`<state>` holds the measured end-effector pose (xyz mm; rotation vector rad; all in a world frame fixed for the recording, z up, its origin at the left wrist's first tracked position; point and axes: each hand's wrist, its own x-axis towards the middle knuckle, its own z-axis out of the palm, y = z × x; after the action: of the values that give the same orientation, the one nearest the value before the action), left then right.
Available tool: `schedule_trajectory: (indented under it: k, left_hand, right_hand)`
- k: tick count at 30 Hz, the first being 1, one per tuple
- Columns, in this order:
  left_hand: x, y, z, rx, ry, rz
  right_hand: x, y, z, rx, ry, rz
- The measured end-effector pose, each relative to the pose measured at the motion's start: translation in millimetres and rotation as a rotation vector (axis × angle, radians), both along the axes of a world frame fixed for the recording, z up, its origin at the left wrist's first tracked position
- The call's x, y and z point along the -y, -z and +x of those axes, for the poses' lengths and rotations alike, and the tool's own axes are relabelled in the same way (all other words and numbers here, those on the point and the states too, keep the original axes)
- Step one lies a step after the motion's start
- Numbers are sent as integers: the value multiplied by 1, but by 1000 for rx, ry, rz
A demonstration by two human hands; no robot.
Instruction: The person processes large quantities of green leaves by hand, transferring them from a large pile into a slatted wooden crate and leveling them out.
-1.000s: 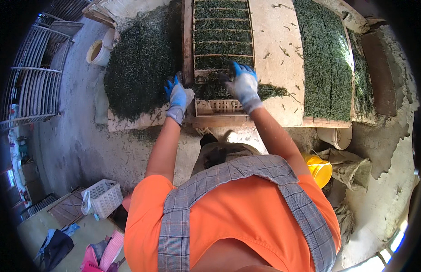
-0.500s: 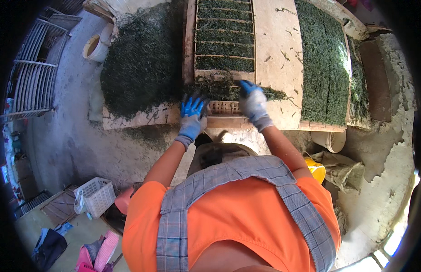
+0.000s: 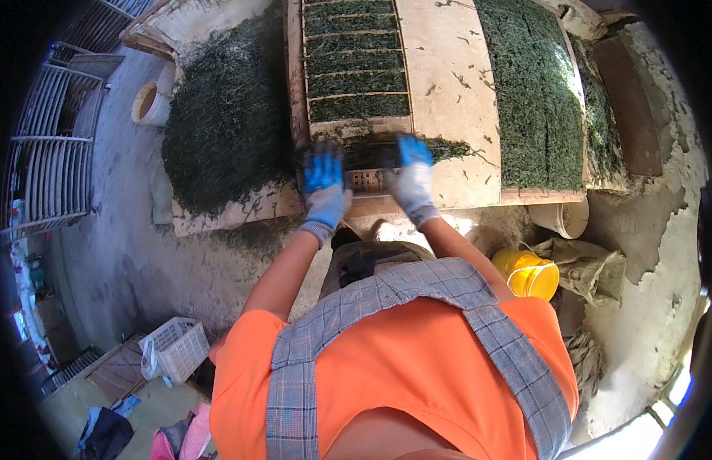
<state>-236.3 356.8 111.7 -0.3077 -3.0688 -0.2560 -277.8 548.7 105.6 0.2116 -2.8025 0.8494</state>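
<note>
My left hand (image 3: 324, 188), in a blue and grey work glove, lies palm down with fingers stretched out at the left near corner of a long wooden frame (image 3: 296, 92). My right hand (image 3: 412, 180), gloved alike and blurred by motion, reaches flat over the frame's right near corner, fingers pointing away from me. Between the hands a strip of dark green shredded leaves (image 3: 364, 153) covers the near section, above a perforated panel (image 3: 365, 180). Thin crossbars divide the frame farther off, with leaves (image 3: 356, 82) filling each section. Both hands' fingertips are dark and smeared among the leaves.
A large leaf pile (image 3: 226, 126) lies left of the frame. To the right come a pale board (image 3: 452, 100) with scraps and a broad leaf bed (image 3: 528, 115). A yellow bucket (image 3: 532, 277), white bucket (image 3: 150, 103) and white crate (image 3: 178, 349) stand around on the floor.
My right hand has turned from pointing left to pointing forward. My left hand has shifted slightly forward at the frame's corner. The whole view has moved a little.
</note>
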Motion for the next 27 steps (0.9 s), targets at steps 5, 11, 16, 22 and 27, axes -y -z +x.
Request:
schedule_trajectory:
  k: [5, 11, 16, 22, 27]
  left_hand:
    - [-9, 24, -18, 533, 153, 149]
    - [28, -2, 15, -55, 180, 111]
    - [16, -11, 4, -152, -259, 163]
    - [17, 4, -22, 97, -243, -221]
    - [38, -13, 0, 136, 325, -124]
  right_hand:
    - [28, -4, -6, 23, -530, 289]
    - [-28, -25, 0, 20, -281, 169]
    - [6, -62, -37, 13, 23, -67]
    - [31, -38, -102, 115, -406, 363]
    - [18, -51, -81, 60, -574, 59]
